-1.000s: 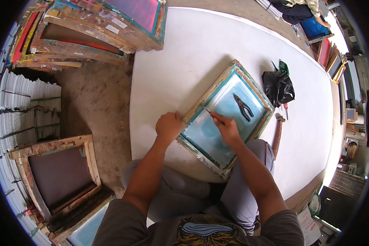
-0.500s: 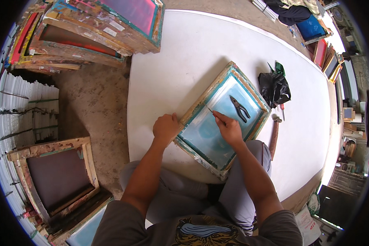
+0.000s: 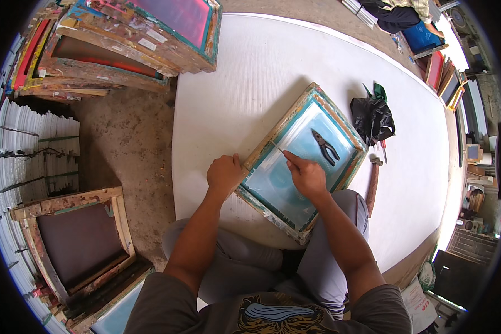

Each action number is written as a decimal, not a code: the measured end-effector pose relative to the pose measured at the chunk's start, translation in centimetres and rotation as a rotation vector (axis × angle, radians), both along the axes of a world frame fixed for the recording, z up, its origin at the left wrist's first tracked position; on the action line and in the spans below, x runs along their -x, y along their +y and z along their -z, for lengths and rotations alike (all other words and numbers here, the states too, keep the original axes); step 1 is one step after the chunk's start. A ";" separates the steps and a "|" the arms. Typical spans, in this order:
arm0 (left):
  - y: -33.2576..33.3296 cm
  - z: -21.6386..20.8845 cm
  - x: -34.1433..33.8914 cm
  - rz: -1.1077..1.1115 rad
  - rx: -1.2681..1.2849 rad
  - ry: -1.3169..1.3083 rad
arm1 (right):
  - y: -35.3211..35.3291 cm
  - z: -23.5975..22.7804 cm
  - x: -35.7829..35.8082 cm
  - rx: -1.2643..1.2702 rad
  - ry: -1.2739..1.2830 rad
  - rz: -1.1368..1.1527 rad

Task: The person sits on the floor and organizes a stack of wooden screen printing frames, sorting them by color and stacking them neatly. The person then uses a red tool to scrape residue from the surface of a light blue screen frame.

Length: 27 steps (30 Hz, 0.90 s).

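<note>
A wooden screen-printing frame (image 3: 334, 115) with pale blue mesh lies tilted across the white work surface and against my right leg. My left hand (image 3: 225, 175) is closed on its left edge, fingers partly hidden by the wood. In my right hand (image 3: 308, 175), above the mesh, is a thin metal tool (image 3: 277, 146) with its tip near the inner side of the upper-left rail; its handle is hidden in the fist, so its exact kind cannot be told. Dark-handled pliers (image 3: 325, 147) rest on the mesh, just beyond my right hand.
Right of the frame lie a black plastic bag (image 3: 372, 119), a red-handled tool (image 3: 383, 149) and a hammer (image 3: 374, 186). Stacked screen frames (image 3: 111, 55) stand at the far left, another frame (image 3: 75, 197) nearer. A person (image 3: 406, 16) is at the top right.
My right hand has shifted slightly left, carrying the thin tool's tip closer to the upper-left rail. The left hand, frame and pliers look the same.
</note>
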<state>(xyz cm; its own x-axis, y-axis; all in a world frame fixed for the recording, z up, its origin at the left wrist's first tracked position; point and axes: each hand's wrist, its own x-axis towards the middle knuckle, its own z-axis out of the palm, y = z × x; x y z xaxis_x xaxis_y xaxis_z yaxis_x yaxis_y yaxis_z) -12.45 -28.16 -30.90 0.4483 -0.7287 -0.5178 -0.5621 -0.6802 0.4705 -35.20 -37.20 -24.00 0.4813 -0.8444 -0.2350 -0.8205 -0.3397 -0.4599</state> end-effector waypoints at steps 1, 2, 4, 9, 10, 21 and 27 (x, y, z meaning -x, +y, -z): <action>0.0 0.1 0.0 0.000 -0.005 0.003 | 0.0 -0.2 -0.1 0.007 0.005 -0.011; 0.1 0.2 0.0 0.002 0.000 -0.004 | 0.1 -0.4 -0.4 0.014 0.070 -0.028; 0.1 0.4 0.1 0.007 0.010 -0.018 | 0.2 -0.9 -1.2 0.028 0.199 -0.061; -0.1 -0.1 0.5 -0.018 -0.004 -0.045 | 0.8 -1.3 -2.8 -0.010 0.191 0.016; -0.2 -0.2 0.6 -0.034 -0.008 -0.041 | 0.4 -1.1 -2.6 -0.055 0.053 0.077; 0.2 0.6 0.5 -0.001 0.073 -0.068 | -1.1 6.2 2.4 -0.079 -0.356 -0.021; 0.2 0.1 0.4 0.003 0.071 -0.047 | -1.7 6.3 2.7 -0.402 -0.389 0.125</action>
